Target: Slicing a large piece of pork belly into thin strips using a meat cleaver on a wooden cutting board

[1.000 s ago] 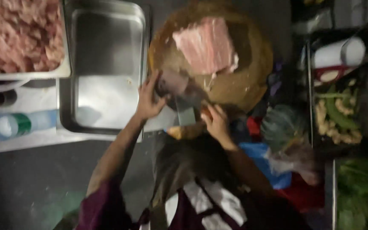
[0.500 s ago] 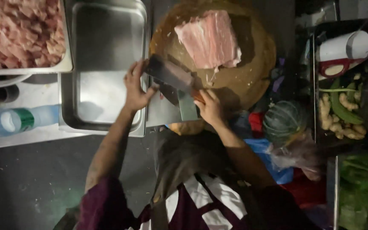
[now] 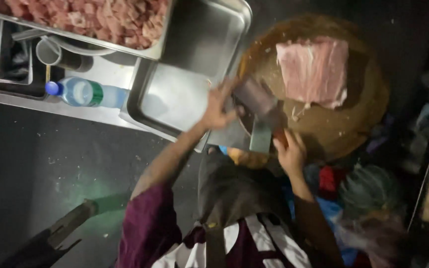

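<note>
Cleaver [image 3: 259,106] blurred between both hands.

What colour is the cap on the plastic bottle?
Blue; the bottle cap shows clearly in the head view.

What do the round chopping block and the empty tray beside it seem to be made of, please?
The chopping block looks like wood: brown, matt, with a worn, stained top. The empty tray looks like stainless steel: grey and shiny, with pressed rounded corners and reflections on its floor.
</note>
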